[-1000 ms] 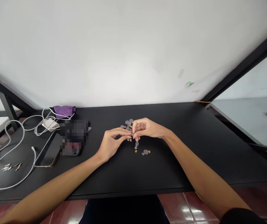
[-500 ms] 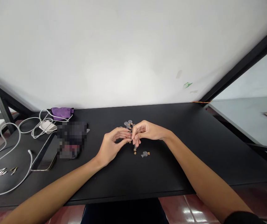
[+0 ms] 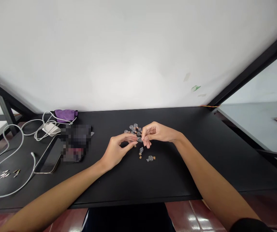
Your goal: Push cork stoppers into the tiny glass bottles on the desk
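Observation:
My left hand (image 3: 117,150) and my right hand (image 3: 156,133) meet over the middle of the black table (image 3: 201,161). Their fingertips pinch a tiny clear glass bottle (image 3: 139,139) between them. Just behind the fingers lies a small heap of the same little corked bottles (image 3: 133,128). Two more bottles lie apart in front: one narrow (image 3: 141,150), one round with a cork beside it (image 3: 150,158). Which hand carries the bottle's weight is not clear.
At the left lie a phone (image 3: 48,158), a blurred dark object (image 3: 76,141), a white charger with looping cable (image 3: 48,129), a purple cloth (image 3: 65,114) and some small metal pieces (image 3: 7,174). A white wall stands behind; another grey table (image 3: 256,119) is at the right.
My right hand has shifted slightly right and up from the heap, and the small bottle now shows between the two hands' fingertips. The camera view wobbled a little.

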Motion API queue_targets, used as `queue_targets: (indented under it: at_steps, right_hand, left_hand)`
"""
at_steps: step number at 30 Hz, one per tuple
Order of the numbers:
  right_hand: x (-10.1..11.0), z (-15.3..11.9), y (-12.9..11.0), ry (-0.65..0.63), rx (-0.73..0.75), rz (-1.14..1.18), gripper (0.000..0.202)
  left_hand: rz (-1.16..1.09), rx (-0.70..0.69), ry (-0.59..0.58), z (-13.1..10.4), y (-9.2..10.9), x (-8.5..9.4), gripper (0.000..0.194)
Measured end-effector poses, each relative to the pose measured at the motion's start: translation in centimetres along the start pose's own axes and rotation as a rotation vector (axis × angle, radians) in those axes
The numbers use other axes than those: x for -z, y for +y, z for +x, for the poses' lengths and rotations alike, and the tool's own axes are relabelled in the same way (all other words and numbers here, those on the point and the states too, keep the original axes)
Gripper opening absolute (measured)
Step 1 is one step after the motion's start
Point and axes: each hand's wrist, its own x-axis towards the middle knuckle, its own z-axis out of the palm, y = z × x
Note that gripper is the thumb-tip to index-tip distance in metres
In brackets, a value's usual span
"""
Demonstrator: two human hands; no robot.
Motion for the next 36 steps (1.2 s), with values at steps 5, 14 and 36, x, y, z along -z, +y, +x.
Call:
queue_targets:
  at_steps: [5,14,36]
  right_hand:
    - [-0.2,0.3,0.2,-0.027,-0.028,0.003,0.025]
    - [-1.0,0.6,0.2,-0.041,-0.070,-0.007,0.025]
    - [-0.1,0.5,0.3,0.016,-0.286,-0.253,0.036]
  left_hand:
    - [0.024,0.024,0.000,-0.2,-0.1,0.1,0.015]
    - [-0.083,0.119,0.033,-0.2,-0.6,-0.1,0.019]
    - [0.610,-0.474,-0.451,-0.8,0.5,0.6,0.029]
